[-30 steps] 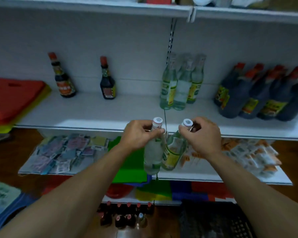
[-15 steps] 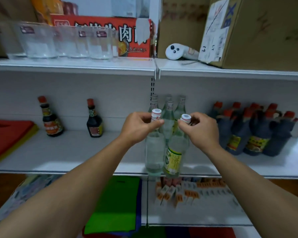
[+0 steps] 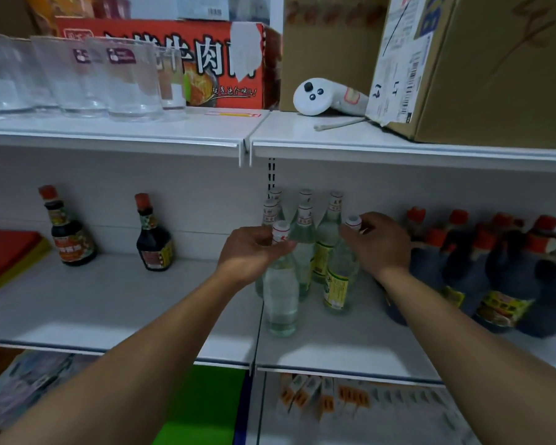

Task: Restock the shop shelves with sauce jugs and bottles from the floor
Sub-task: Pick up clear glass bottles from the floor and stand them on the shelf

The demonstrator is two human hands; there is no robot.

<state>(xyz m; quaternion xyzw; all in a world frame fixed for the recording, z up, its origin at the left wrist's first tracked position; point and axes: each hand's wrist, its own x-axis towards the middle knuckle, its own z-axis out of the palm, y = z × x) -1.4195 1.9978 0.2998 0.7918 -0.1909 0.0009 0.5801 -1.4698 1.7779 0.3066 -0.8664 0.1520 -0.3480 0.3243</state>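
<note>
Two clear glass bottles with white caps stand on the white middle shelf [image 3: 116,303]. My left hand [image 3: 251,255] grips the neck of the left clear bottle [image 3: 280,297]. My right hand [image 3: 379,245] pinches the cap end of the right clear bottle [image 3: 339,284], which carries a yellow-green label. Both bottles sit in front of a cluster of several like bottles [image 3: 305,220] at the back of the shelf.
Dark sauce jugs with red caps [image 3: 501,274] crowd the shelf's right end. Two small dark sauce bottles [image 3: 73,232] [image 3: 153,239] stand at the left, beside red bags [image 3: 4,252]. Above are glasses [image 3: 77,75], a red box [image 3: 212,59], a white controller [image 3: 325,96] and a cardboard box [image 3: 482,65].
Both hands lifted the two clear bottles from below shelf level up and forward onto the middle shelf. The view tilted up, revealing the top shelf.
</note>
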